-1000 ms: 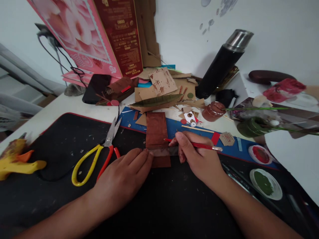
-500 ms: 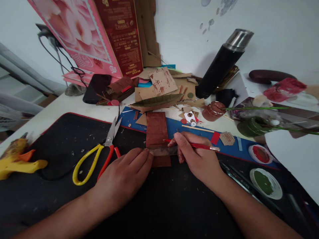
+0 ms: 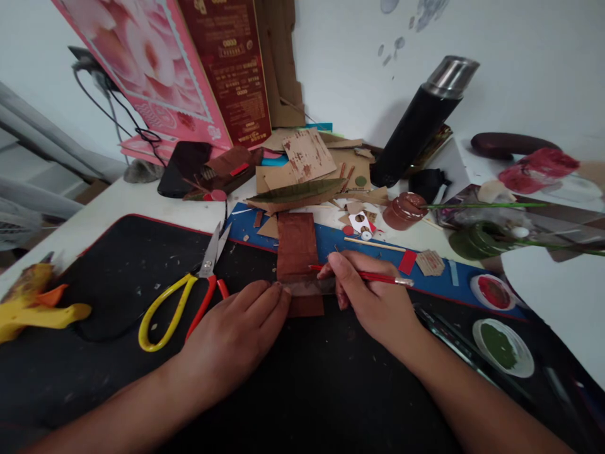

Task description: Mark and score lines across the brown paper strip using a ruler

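A reddish-brown painted strip (image 3: 297, 243) lies at the centre, running from the blue band down onto the black mat. Across its lower part rests a clear ruler (image 3: 305, 288). My left hand (image 3: 246, 321) presses on the ruler's left end, its fingers together. In my right hand (image 3: 371, 293) is a red pencil (image 3: 378, 276), pinched between thumb and fingers, its tip over the strip's right edge just above the ruler. Scissors (image 3: 208, 268) with yellow and red handles lie partly spread, left of the strip.
A yellow glue gun (image 3: 42, 306) lies far left. Cardboard scraps (image 3: 309, 154), a brown paint jar (image 3: 405, 210) and a black flask (image 3: 420, 120) stand or lie behind. Paint lids, red (image 3: 494, 292) and green (image 3: 503, 347), sit at right, near a dark cutter-like tool (image 3: 463, 343).
My right hand and the pencil have shifted very slightly left. My left hand, the ruler and the strip look unmoved.
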`<move>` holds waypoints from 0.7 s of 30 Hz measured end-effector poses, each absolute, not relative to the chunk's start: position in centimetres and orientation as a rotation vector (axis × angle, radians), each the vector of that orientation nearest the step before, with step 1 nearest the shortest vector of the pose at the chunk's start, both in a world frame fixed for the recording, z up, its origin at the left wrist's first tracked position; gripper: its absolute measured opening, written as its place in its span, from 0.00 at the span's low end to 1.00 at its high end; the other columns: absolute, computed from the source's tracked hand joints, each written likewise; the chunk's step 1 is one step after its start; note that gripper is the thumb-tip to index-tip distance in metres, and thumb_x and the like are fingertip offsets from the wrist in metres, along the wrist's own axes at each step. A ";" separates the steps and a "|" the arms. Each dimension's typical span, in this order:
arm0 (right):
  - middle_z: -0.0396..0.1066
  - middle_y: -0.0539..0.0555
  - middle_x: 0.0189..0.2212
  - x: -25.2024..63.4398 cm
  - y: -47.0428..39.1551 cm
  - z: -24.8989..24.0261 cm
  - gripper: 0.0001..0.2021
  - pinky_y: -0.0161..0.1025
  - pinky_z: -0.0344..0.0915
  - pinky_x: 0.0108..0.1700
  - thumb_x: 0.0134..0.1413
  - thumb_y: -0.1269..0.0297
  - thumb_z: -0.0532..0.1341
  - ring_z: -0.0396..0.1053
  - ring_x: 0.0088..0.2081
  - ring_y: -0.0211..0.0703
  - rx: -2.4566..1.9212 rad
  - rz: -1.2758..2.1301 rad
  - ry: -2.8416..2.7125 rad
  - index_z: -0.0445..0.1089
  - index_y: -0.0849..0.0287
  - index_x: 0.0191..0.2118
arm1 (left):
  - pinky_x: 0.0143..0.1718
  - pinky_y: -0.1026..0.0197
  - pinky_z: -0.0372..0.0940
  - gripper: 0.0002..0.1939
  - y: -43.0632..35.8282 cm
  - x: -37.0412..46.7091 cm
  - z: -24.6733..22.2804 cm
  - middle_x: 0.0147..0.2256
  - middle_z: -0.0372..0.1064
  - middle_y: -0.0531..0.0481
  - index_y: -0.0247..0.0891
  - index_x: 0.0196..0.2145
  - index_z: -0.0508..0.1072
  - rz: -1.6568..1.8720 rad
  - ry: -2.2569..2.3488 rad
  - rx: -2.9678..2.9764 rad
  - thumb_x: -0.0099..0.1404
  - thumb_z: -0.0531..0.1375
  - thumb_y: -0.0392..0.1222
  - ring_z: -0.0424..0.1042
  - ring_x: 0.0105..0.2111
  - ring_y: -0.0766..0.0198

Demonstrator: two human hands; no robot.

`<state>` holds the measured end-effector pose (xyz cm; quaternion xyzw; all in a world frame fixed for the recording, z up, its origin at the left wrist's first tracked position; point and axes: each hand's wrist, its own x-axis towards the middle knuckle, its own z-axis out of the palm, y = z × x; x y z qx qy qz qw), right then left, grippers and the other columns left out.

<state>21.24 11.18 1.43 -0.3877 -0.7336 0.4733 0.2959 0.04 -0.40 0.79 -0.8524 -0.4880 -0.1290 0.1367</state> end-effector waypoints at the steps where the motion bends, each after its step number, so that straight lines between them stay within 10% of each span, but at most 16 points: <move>1: 0.66 0.44 0.17 21.3 11.2 1.4 0.21 0.36 0.63 0.28 0.74 0.50 0.56 0.68 0.21 0.35 -1.031 1.262 -1.948 0.79 0.55 0.35 | 0.39 0.56 0.77 0.18 -0.4 0.0 0.8 0.43 0.77 0.38 0.26 0.51 0.74 -0.382 -1.414 -2.471 0.71 0.48 0.26 0.75 0.41 0.54; 21: 0.66 0.44 0.16 21.0 11.1 1.4 0.20 0.36 0.63 0.29 0.73 0.51 0.56 0.68 0.21 0.35 -1.023 1.261 -1.951 0.78 0.55 0.34 | 0.37 0.58 0.75 0.19 -0.3 0.2 1.0 0.41 0.77 0.39 0.24 0.49 0.75 -0.433 -1.389 -2.447 0.74 0.46 0.27 0.74 0.40 0.55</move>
